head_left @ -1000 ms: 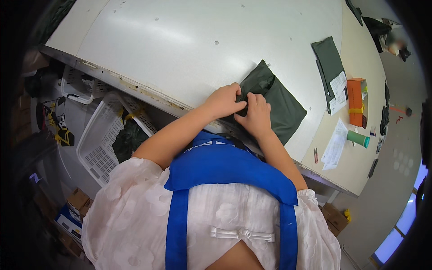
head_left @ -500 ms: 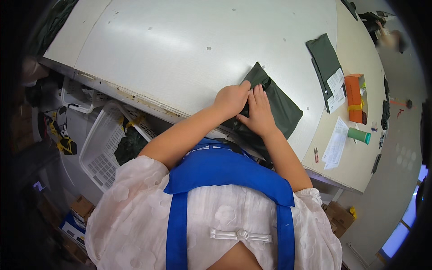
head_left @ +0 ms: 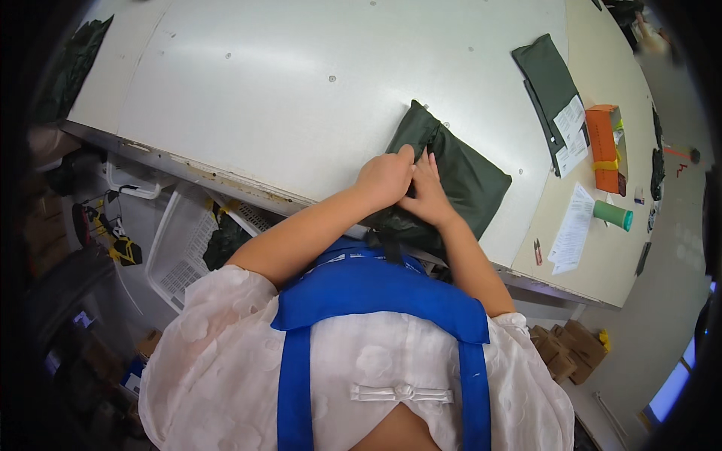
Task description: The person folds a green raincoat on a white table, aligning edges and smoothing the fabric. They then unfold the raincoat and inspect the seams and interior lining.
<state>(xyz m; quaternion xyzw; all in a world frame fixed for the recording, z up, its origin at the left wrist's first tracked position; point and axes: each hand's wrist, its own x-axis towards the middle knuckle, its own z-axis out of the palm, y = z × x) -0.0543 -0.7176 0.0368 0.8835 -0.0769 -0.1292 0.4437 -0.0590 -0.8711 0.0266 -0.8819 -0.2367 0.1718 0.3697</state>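
A folded piece of dark green fabric (head_left: 472,179) lies at the near edge of the white table, its near part hanging toward my apron. My left hand (head_left: 383,180) is closed, thumb and fingers pinching the fabric along a fold; its fingertips are partly hidden. Close against it, my right hand (head_left: 431,197) lies on the fabric with fingers stretched out, some of them covered by the left hand. A dark strap-like end (head_left: 389,246) hangs below the hands at the table edge.
To the right are another folded dark green piece (head_left: 547,75) with white paper labels (head_left: 570,135), an orange box (head_left: 603,146), a green thread spool (head_left: 613,215), printed sheets (head_left: 573,229) and small red-handled snips (head_left: 538,252). A white plastic basket (head_left: 180,240) stands below the table's left edge.
Both hands have slid slightly toward me along the fold. The right hand has drawn closer to the left, which now covers more of its fingers. The whole view has shifted a little.
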